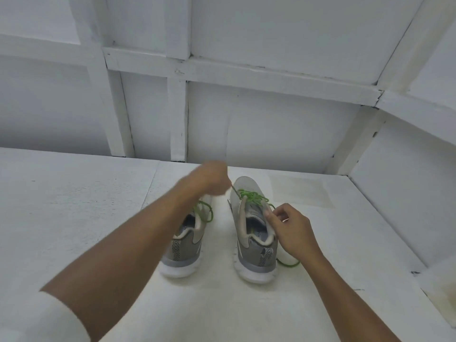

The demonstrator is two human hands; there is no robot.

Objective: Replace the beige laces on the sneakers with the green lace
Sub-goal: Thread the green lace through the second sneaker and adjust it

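Observation:
Two grey and beige sneakers stand side by side on the white surface, heels toward me. The right sneaker [254,233] has a green lace [251,195] threaded across its top, with a loose end trailing by its heel on the right. My left hand [209,178], blurred, is raised above and left of that shoe and pinches one taut end of the green lace. My right hand [291,228] pinches the lace at the shoe's right collar. The left sneaker [183,245] shows a green lace loop [206,211]; my left forearm hides its front.
The white table [74,218] reaches back to a white panelled wall [259,124]. A side wall and ledge [404,218] close in on the right. A faint square patch [301,191] lies beyond the right sneaker.

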